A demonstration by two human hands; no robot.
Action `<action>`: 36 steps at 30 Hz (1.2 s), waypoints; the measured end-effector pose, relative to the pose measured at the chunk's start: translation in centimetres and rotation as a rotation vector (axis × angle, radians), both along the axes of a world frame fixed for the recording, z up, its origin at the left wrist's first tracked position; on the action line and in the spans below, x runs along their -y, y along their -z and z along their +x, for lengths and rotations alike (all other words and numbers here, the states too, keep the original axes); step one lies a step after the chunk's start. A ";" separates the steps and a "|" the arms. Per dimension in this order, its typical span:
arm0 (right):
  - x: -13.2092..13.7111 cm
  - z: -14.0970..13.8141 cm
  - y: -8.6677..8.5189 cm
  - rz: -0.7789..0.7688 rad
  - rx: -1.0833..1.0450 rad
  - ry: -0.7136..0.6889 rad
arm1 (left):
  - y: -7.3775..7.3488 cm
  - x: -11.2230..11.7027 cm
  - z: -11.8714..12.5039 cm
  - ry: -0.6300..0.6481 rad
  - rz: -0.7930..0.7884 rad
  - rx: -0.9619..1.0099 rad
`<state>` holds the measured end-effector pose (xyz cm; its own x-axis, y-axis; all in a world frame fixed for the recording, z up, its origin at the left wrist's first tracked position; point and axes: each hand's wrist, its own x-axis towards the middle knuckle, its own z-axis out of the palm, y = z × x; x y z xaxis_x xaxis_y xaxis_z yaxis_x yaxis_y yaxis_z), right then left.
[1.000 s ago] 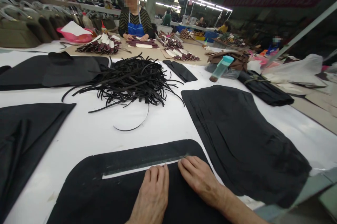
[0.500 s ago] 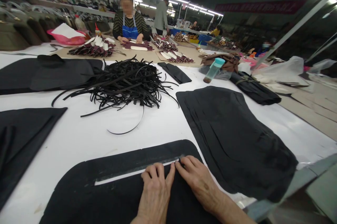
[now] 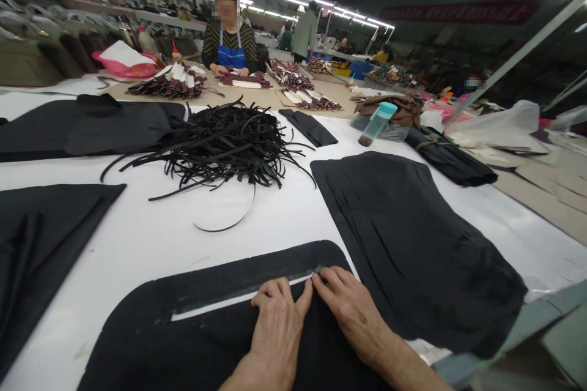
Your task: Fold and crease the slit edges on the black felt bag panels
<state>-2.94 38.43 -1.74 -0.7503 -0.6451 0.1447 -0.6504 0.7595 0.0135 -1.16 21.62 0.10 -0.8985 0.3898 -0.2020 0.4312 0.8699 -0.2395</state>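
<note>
A black panel [image 3: 215, 354] with rounded corners lies flat in front of me. A long narrow slot runs near its far edge, and white shows through the slot. My left hand [image 3: 277, 323] rests on the panel with bent fingers, its fingertips gripping the slot's near edge. Close beside it, the fingers of my right hand [image 3: 351, 308] are pressed together on the panel at the slot's right end. The two hands almost touch at the fingertips. What lies under the fingertips is hidden.
A tangled heap of black strips [image 3: 229, 143] lies beyond the panel. Stacked black pieces [image 3: 413, 238] lie to the right, more black sheets [image 3: 46, 226] left. A turquoise-lidded bottle [image 3: 378, 123] stands farther back. Across the table, a co-worker [image 3: 232, 42] handles maroon pieces.
The whole view has shifted slightly to the right. Both hands stay at the slot's right end, with only slight finger movement there.
</note>
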 end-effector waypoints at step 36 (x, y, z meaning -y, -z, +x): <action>-2.3 -1.5 1.4 -0.138 -0.186 0.017 | 2.0 19.4 6.5 -0.201 0.505 -0.255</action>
